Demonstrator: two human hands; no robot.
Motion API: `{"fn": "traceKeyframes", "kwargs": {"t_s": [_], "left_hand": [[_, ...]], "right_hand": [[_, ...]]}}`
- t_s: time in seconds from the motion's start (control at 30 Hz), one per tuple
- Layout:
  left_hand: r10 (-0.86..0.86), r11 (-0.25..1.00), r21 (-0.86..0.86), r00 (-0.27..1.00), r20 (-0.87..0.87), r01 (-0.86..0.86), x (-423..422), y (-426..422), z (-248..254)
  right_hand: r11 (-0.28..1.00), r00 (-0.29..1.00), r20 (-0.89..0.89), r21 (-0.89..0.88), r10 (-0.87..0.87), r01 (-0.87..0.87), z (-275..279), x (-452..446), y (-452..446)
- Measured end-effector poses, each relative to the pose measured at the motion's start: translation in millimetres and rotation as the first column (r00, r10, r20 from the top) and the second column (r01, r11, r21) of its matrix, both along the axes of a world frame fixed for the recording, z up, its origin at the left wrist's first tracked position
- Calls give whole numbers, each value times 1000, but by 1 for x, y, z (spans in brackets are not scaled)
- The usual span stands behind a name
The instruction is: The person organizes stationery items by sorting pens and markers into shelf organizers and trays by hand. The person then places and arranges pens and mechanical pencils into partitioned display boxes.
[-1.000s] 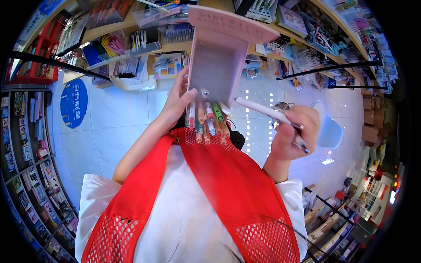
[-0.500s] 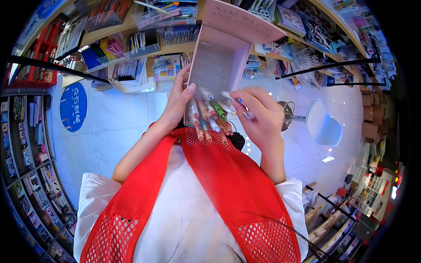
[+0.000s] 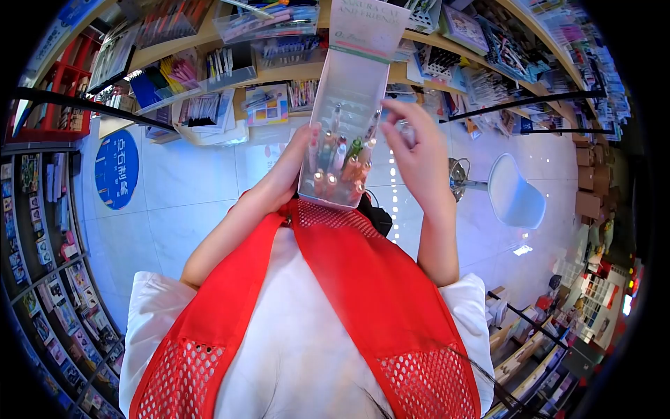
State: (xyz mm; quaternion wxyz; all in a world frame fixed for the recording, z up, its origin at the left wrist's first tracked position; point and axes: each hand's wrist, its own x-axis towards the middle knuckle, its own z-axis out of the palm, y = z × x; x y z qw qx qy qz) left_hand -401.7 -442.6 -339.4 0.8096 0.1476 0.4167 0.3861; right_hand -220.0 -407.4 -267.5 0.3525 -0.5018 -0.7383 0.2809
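An open pink-white box (image 3: 352, 80) is gripped along its left side by my left hand (image 3: 296, 159). Its printed lid (image 3: 368, 26) stands raised at the far end. Several pens (image 3: 340, 155) stand inside, seen from their ends, among them a green one (image 3: 355, 148). My right hand (image 3: 417, 143) is beside the box's right edge, fingers curled and slightly blurred, close to a pen (image 3: 374, 120) at that edge. Whether those fingers hold anything is unclear.
Shelves with pen trays (image 3: 269, 22) run across the back. A white chair (image 3: 515, 192) stands on the tiled floor at right. A blue round floor sign (image 3: 117, 170) is at left, beside a rack (image 3: 52, 272) of small goods.
The box has tipped more upright and its lid's printed face now shows. The white pen my right hand held is no longer seen between its fingers. That hand has moved to the box's right edge.
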Motion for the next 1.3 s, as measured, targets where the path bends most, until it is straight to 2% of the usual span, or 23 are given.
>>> {"fn": "traceKeyframes", "kwargs": {"t_s": [0.07, 0.1, 0.2, 0.3, 0.4, 0.5, 0.6, 0.7, 0.8, 0.9, 1.0, 1.03, 1.17, 1.3], "left_hand": [[-6, 1000, 10, 1000, 13, 6, -3, 1, 3], [22, 1000, 19, 999, -42, -21, -3, 1, 2], [41, 999, 14, 998, -43, -40, -5, 2, -8], [-29, 999, 41, 999, 25, 28, -10, 3, -6], [-53, 997, 54, 998, 24, 52, -11, 4, -8], [7, 1000, 25, 1000, 7, -7, -7, 4, -7], [7, 1000, 31, 999, -50, -6, -3, 4, 1], [-24, 998, 53, 986, -166, 34, -3, 7, -30], [-84, 992, 93, 996, -24, 86, -8, 7, -30], [-10, 998, 66, 1000, -10, 10, -7, 5, -14], [39, 997, 68, 999, -13, -38, -8, 5, -16], [49, 996, 80, 999, -18, -47, -9, 6, -22], [110, 991, 83, 992, -56, -105, -10, 9, -34], [121, 991, 73, 977, -176, -110, -10, 10, -41]], "right_hand": [[994, 997, -60, 98, -40, 46, -1, 6, 0], [987, 994, -91, 145, -58, 71, -2, 9, -1], [982, 998, -55, 186, -1, 12, 6, 9, -8], [979, 992, -75, 187, 97, -81, -4, 2, -10], [989, 993, -63, -104, 101, -107, 2, -7, -14], [976, 981, -65, -104, 183, -189, -16, -8, -9], [988, 986, -71, -9, 151, -152, -15, -9, -7], [997, 992, -127, 72, 7, 2, 5, -7, -10], [966, 932, -317, 122, -179, 227, 20, -6, -17], [896, 915, -308, 277, -260, 348, 34, -2, -34], [918, 901, -404, 277, -156, 284, 34, 11, -45], [925, 947, -305, 320, -104, 205, 39, 11, -44], [962, 998, -55, 271, 36, -19, 28, -3, -33], [961, 980, 72, 194, 186, -196, 9, -9, -22]]}}
